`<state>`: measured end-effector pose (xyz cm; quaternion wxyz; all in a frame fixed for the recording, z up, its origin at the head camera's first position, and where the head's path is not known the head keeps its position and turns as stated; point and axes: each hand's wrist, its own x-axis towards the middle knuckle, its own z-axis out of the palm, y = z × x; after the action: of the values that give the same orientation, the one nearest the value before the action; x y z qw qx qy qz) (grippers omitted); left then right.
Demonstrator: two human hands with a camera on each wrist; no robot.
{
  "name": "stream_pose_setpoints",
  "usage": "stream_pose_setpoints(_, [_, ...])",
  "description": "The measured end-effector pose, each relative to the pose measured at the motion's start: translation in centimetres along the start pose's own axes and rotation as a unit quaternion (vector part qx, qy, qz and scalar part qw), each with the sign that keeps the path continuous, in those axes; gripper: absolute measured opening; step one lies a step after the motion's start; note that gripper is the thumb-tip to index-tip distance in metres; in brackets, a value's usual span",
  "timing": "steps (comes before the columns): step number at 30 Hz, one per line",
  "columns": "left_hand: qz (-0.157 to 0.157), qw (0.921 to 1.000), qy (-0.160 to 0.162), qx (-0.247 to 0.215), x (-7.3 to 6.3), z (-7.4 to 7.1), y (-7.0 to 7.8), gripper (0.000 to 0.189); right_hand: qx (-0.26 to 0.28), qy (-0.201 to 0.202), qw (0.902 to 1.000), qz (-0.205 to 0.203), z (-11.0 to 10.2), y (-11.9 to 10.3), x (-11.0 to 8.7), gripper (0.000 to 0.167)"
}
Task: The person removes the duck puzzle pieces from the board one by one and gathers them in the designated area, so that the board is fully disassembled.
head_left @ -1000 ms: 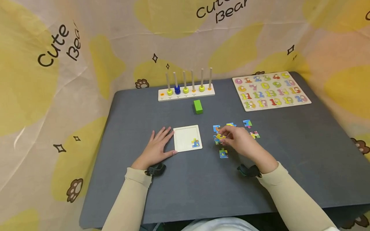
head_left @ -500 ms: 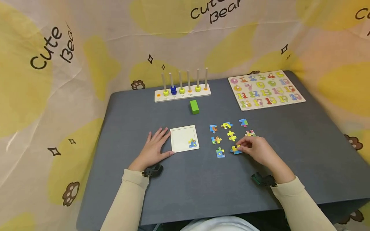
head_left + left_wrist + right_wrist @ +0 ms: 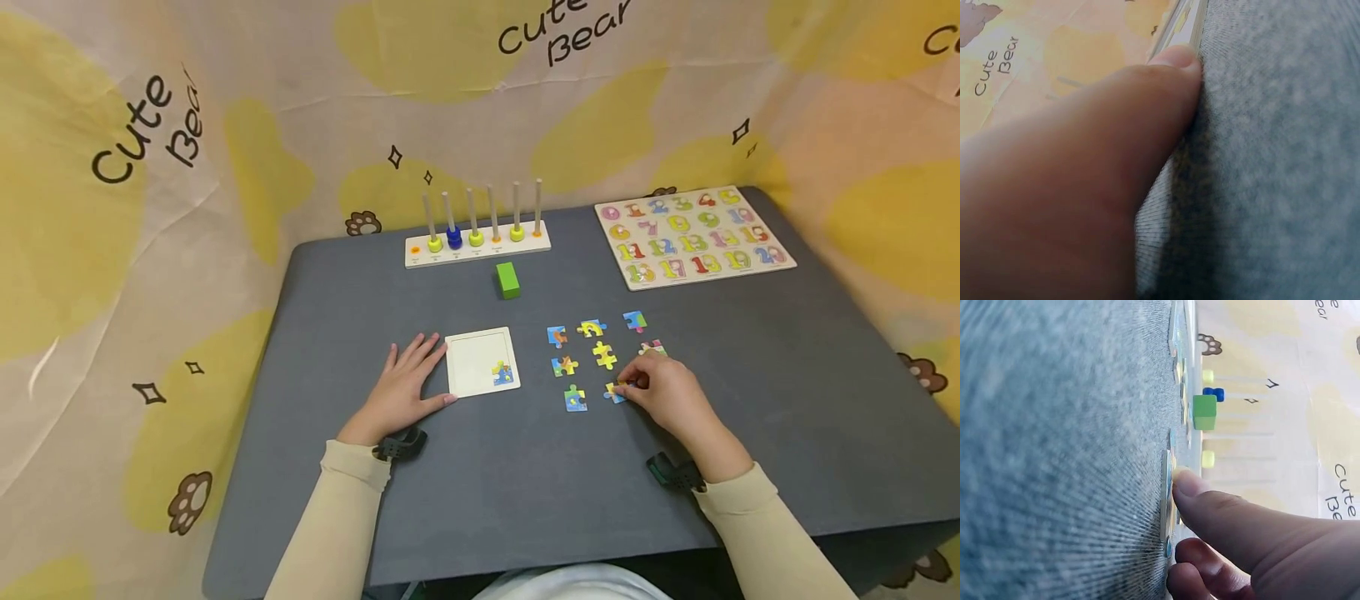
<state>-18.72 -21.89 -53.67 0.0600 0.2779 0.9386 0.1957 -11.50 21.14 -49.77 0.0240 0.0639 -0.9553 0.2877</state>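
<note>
My left hand point(image 3: 397, 390) lies flat with spread fingers at the left edge of a square puzzle board point(image 3: 476, 358); in the left wrist view the thumb point(image 3: 1172, 69) touches the board's edge. One joined bit of picture point(image 3: 502, 372) sits in the board's lower right corner. My right hand point(image 3: 667, 392) pinches a blue-and-yellow puzzle piece point(image 3: 614, 394) at the tabletop, its fingers curled. In the right wrist view the thumb tip is against that piece point(image 3: 1165, 497). Other loose pieces lie around it, including a yellow one point(image 3: 603, 355) and a pink-edged one point(image 3: 654, 346) partly behind the hand.
A green block point(image 3: 507, 281) stands behind the board. Farther back are a peg counting stand point(image 3: 477, 247) with yellow and blue rings and a number board point(image 3: 695, 237) at the right. The grey table point(image 3: 480, 483) meets a printed cloth point(image 3: 450, 83) behind.
My right hand has moved right and toward me from among the left pieces to the blue-and-yellow piece, then shifted slightly there. My left hand stays beside the board.
</note>
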Motion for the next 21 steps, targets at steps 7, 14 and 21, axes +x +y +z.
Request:
stream_pose_setpoints(7, [0.002, 1.0000, -0.001, 0.000, -0.1, -0.3, 0.0, 0.092, -0.021, 0.031, 0.9990, -0.026, 0.4, -1.6, 0.4, 0.013])
stream_pose_setpoints(14, [-0.003, 1.0000, -0.001, -0.005, -0.2, -0.3, -0.3, 0.093, -0.011, 0.001, 0.9946, -0.103, 3.4, -8.3, 3.4, 0.007])
stream_pose_setpoints(21, [-0.001, 1.0000, 0.001, -0.003, 0.0, -0.1, 0.1, 0.092, -0.093, -0.109, 0.9759, -0.164, 7.0, -12.9, 6.1, 0.033])
